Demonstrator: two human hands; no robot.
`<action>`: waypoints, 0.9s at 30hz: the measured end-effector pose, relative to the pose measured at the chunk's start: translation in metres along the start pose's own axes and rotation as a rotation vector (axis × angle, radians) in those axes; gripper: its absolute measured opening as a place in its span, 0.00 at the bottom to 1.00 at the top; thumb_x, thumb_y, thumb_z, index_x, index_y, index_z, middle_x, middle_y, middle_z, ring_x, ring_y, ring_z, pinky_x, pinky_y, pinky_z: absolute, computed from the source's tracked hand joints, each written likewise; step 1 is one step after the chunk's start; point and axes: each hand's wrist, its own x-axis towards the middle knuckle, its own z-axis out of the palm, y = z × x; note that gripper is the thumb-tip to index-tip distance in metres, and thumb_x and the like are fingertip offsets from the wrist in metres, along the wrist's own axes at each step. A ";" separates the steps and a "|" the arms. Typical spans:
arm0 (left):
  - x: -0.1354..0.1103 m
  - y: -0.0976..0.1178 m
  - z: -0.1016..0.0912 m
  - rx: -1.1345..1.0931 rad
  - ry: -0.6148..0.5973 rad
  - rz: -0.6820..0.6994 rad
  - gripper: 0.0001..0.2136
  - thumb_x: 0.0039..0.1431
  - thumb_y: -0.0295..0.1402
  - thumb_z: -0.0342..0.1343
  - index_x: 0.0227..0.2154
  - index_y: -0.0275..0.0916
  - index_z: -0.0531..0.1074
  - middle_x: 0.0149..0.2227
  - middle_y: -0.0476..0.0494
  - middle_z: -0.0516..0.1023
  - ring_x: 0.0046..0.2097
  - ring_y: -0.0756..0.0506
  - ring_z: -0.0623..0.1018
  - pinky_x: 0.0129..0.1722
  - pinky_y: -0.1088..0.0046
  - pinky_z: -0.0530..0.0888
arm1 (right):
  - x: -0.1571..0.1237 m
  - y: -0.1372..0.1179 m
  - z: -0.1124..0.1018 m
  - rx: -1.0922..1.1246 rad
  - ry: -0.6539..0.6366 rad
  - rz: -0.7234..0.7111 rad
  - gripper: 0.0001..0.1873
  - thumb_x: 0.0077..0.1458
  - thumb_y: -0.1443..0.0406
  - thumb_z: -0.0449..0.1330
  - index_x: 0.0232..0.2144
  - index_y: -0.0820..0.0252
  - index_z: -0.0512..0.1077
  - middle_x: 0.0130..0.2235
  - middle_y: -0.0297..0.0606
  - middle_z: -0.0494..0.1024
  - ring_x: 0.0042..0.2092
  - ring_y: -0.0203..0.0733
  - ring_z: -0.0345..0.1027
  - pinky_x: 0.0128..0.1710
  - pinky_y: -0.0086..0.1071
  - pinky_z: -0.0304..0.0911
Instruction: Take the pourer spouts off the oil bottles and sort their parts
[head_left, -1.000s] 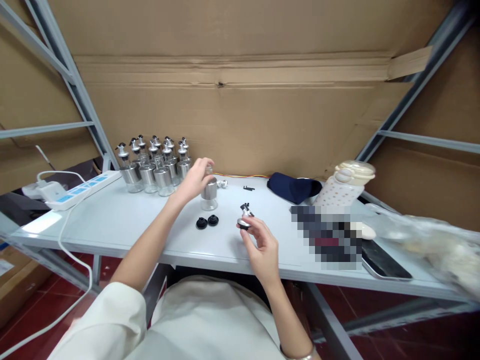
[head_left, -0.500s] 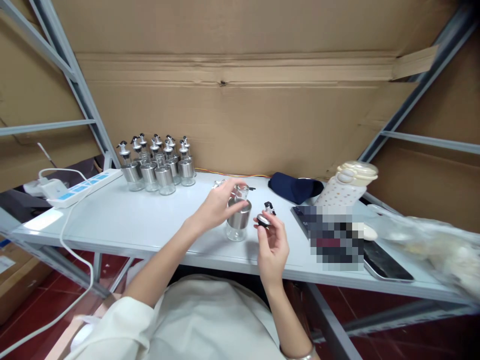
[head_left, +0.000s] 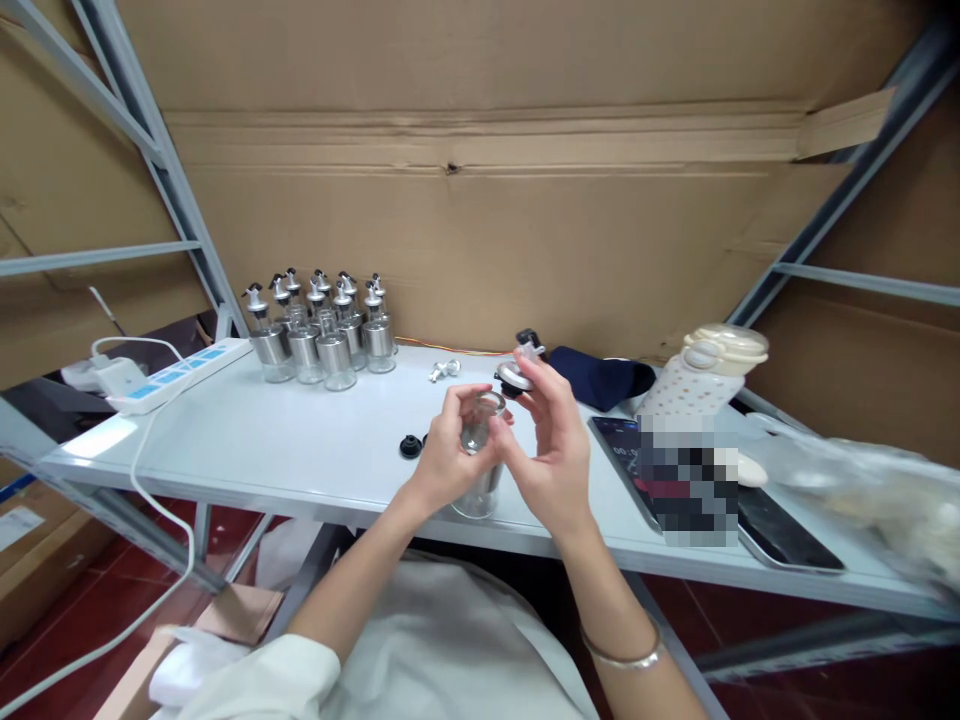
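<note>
Left hand [head_left: 446, 455] grips glass bottle [head_left: 474, 503] near table's [head_left: 300, 440] near edge, fingers covering most of its steel band on my remote feed. Right hand [head_left: 555, 455] pinches pourer [head_left: 514, 377] just above bottle mouth; thumb contact with bottle, I cannot tell. Black stopper [head_left: 410, 446] lies left; second, mostly hidden. Pixel blocks mask phone [head_left: 619, 450], right.

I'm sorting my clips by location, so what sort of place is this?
Most likely a makeshift workstation, perhaps in a workshop or storeroom: a metal-framed table, large cardboard sheeting standing behind it, and a cluster of similar glass-and-metal bottles on the tabletop.
</note>
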 end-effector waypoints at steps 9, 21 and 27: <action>-0.004 -0.008 0.005 -0.027 0.070 0.017 0.21 0.52 0.29 0.58 0.46 0.42 0.56 0.39 0.46 0.74 0.38 0.49 0.77 0.41 0.70 0.73 | 0.000 0.006 0.004 0.062 -0.075 0.031 0.20 0.52 0.71 0.58 0.47 0.49 0.67 0.48 0.38 0.66 0.49 0.41 0.66 0.49 0.40 0.66; -0.003 -0.005 0.004 0.040 0.048 0.076 0.25 0.56 0.32 0.55 0.55 0.46 0.52 0.40 0.46 0.74 0.34 0.52 0.74 0.39 0.71 0.74 | 0.008 0.010 0.007 0.060 -0.115 -0.002 0.19 0.49 0.70 0.61 0.43 0.51 0.65 0.46 0.37 0.65 0.45 0.39 0.66 0.43 0.36 0.69; -0.004 -0.008 0.005 -0.010 0.073 0.041 0.22 0.54 0.33 0.57 0.48 0.45 0.52 0.38 0.47 0.74 0.37 0.50 0.76 0.42 0.69 0.73 | 0.005 0.006 0.007 0.005 -0.109 0.001 0.12 0.52 0.69 0.60 0.40 0.52 0.69 0.42 0.36 0.67 0.41 0.38 0.67 0.38 0.33 0.69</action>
